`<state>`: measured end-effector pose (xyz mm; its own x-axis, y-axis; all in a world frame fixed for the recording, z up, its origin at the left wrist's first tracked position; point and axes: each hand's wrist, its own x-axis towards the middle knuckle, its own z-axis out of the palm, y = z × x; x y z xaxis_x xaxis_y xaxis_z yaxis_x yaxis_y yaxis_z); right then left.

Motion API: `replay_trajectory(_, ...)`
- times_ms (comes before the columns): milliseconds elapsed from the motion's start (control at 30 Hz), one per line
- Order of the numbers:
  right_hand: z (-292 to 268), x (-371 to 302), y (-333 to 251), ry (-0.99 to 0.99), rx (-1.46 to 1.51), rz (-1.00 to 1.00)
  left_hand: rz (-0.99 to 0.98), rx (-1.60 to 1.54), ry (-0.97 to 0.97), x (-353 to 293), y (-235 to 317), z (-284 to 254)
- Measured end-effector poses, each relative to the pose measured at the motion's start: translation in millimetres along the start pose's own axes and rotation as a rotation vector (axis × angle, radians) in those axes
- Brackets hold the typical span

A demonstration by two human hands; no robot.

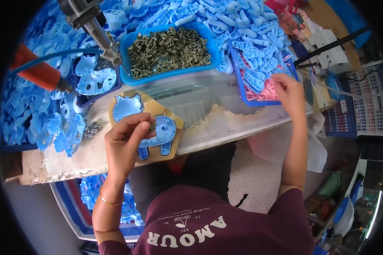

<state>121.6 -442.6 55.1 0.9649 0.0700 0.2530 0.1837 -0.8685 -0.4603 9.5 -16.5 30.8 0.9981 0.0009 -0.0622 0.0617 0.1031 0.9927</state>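
Observation:
My left hand [130,138] is above a tan jig block [176,131], thumb and fingers pinched together; a small greyish bit shows at the tips, too small to name. In the block lie a blue rounded plastic shell half [127,106] and a blue body-shaped shell half with legs [164,129], partly behind my hand. On the right, my right hand [290,95] reaches to the edge of a blue basket [259,103] with small pink plastic parts [266,91] and blue limb-shaped pieces [254,78]. Its fingers are curled together, and what they hold is hidden.
A bright blue basket [166,77] of small metal brackets [170,49] stands at the back middle. Blue shells are heaped at left and back. A metal tool head [104,46] and an orange tool [40,70] hang at the left. A dark basket [83,102] holds shells.

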Motion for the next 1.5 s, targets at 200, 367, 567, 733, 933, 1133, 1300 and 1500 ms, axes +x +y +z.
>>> replay_trajectory(200,-11.5,6.2,63.2,-0.312,-0.139,-0.107,-0.026,-0.024,-0.037,-3.7,-3.7,1.6)
replay_trajectory(367,-10.0,17.3,71.8,-0.387,-0.109,-0.073,-0.031,-0.009,-0.057,-4.2,-4.8,1.6)
replay_trajectory(567,-9.1,14.3,99.7,-0.32,0.22,-0.043,-0.038,-0.015,-0.066,-6.1,-7.9,-1.3)
replay_trajectory(733,4.3,15.4,72.3,-0.296,0.019,0.228,-0.046,0.013,-0.063,-6.6,-8.1,-2.6)
replay_trajectory(933,-1.2,20.2,79.9,-0.234,0.182,0.436,-0.039,0.001,-0.092,-7.0,-9.5,0.1)
replay_trajectory(1133,-33.4,24.2,69.5,-0.379,0.284,0.462,-0.048,-0.001,-0.084,-6.5,-7.0,-3.6)
replay_trajectory(1300,-34.6,30.7,83.3,-0.338,0.117,0.225,-0.026,0.001,-0.077,-3.6,-6.7,-1.3)
replay_trajectory(1500,-39.9,31.9,56.3,-0.131,-0.432,-0.073,-0.036,-0.01,-0.097,-5.5,-7.8,-3.9)
